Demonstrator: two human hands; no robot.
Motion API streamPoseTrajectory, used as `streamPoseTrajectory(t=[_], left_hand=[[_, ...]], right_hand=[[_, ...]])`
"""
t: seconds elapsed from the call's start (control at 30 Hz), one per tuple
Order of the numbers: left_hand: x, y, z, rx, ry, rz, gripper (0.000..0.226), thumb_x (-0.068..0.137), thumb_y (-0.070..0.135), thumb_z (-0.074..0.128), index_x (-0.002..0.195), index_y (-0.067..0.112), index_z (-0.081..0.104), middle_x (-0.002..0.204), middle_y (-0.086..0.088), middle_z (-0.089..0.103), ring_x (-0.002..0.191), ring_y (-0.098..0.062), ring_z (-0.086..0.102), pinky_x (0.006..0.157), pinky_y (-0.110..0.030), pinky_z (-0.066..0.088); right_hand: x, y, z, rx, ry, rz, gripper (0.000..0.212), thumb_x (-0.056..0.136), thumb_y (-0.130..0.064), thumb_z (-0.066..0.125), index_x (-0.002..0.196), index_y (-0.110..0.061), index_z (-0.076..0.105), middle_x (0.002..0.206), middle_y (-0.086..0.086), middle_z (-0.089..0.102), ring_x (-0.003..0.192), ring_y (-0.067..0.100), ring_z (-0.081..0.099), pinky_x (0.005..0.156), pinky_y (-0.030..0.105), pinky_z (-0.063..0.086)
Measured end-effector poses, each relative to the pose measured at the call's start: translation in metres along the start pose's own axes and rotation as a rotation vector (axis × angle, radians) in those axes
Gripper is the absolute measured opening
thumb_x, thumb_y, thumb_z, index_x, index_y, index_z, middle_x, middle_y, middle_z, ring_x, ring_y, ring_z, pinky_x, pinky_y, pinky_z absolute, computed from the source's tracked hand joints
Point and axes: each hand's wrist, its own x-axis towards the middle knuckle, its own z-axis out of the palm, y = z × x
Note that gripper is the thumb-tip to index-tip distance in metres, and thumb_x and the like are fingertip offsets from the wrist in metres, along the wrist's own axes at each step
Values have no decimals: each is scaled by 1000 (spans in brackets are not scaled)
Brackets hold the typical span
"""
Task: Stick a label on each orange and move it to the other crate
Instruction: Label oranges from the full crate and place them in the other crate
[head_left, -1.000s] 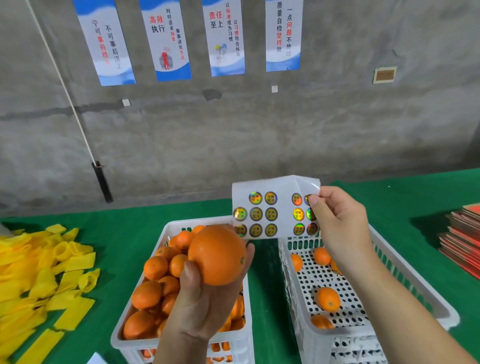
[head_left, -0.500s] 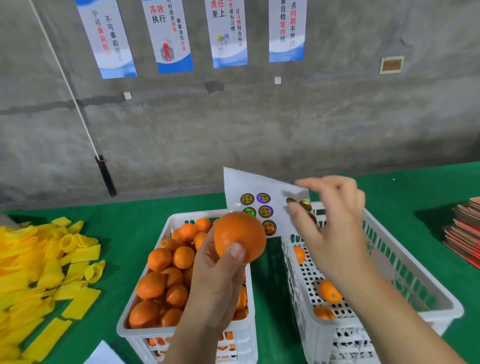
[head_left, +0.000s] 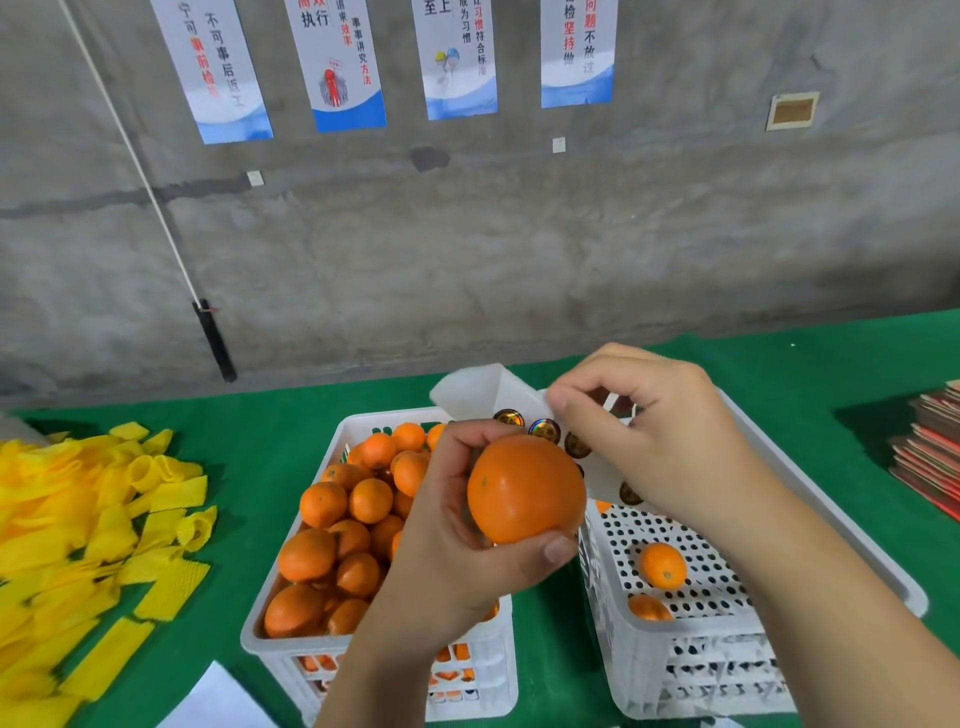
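1. One orange (head_left: 524, 488) is gripped between the thumb and curled fingers of the left hand (head_left: 457, 540), above the gap between two white crates.
2. A sticker sheet (head_left: 498, 400) is pinched by the right hand (head_left: 660, 436), just behind the orange.
3. The left crate (head_left: 291, 644) is heaped with oranges; a few lie in the right crate (head_left: 779, 670).
4. Both crates are set on a green table (head_left: 249, 421).

A table (head_left: 270, 415) covered in green cloth carried two white plastic crates side by side: the left crate (head_left: 291, 644) was heaped with oranges, the right crate (head_left: 831, 525) held only a few. A pile of yellow foam sleeves (head_left: 78, 530) lay at the left, a stack of reddish cards (head_left: 930, 457) at the right edge, and a white sheet (head_left: 218, 701) at the near edge.
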Motion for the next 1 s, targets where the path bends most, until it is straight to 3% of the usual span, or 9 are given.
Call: streamPoseTrajectory(t=[0.07,0.17,0.3,0.4,0.53,0.7,0.8,0.9,1.0], left_hand=[[0,-1,0,1,14,0,76,63,54,96,125,35,56,125,17,64,114,-16,69,76,-25,60],[-1,-4,1,-20,74,-44,83,56,68,95,124,39,57,127,15,64,114,-19,69,77,-28,60],[0,-9,7,-89,167,-79,93,53,71,94,129,32,56,127,7,68,111,-24,71,81,-30,61],[-2,-12,11,-185,208,-85,96,57,68,94,132,23,54,129,-3,70,114,-28,71,88,-32,60],[-4,-15,15,-278,217,-109,90,58,65,96,127,25,56,134,-17,66,121,-41,66,99,-48,56],[-6,-15,21,-304,218,-129,88,60,64,96,130,28,57,131,-15,67,117,-37,69,93,-43,58],[-8,-12,27,-274,165,-137,74,61,61,96,120,34,62,124,-9,70,110,-31,73,85,-34,61],[-6,-9,28,-282,190,-152,77,59,61,97,121,33,61,124,-7,71,110,-32,74,85,-34,62],[-6,-11,30,-380,270,-201,77,65,53,96,127,24,60,123,-15,72,111,-39,73,90,-49,63]], right_hand=[[1,1,-2,71,59,51,14,93,-26,69,82,-27,76,79,-11,68,76,12,62,66,13,41],[-7,-3,-8,112,194,81,16,95,-24,72,84,-36,73,78,-16,70,68,4,62,61,9,43],[-31,-19,1,133,165,-1,14,96,-24,72,98,-38,74,95,-22,73,87,1,70,73,8,50],[-50,-22,17,92,175,-93,14,93,-19,71,104,-25,78,102,-16,70,99,5,69,84,11,49],[-75,-18,37,208,185,-22,26,95,-28,67,120,-29,76,107,-12,61,102,13,66,82,18,51],[-90,-15,48,47,51,-2,70,95,-28,64,156,-48,37,119,-21,39,108,9,54,86,19,50],[-88,-20,50,-68,-15,102,92,84,-42,59,158,-61,7,122,-25,27,108,-1,46,75,28,57],[-90,-26,57,-62,20,138,99,85,-36,60,157,-62,-2,124,-27,24,110,0,44,74,23,51],[-100,-36,69,-39,7,193,92,89,-42,52,157,-60,-7,132,-29,19,116,0,45,80,26,52]])
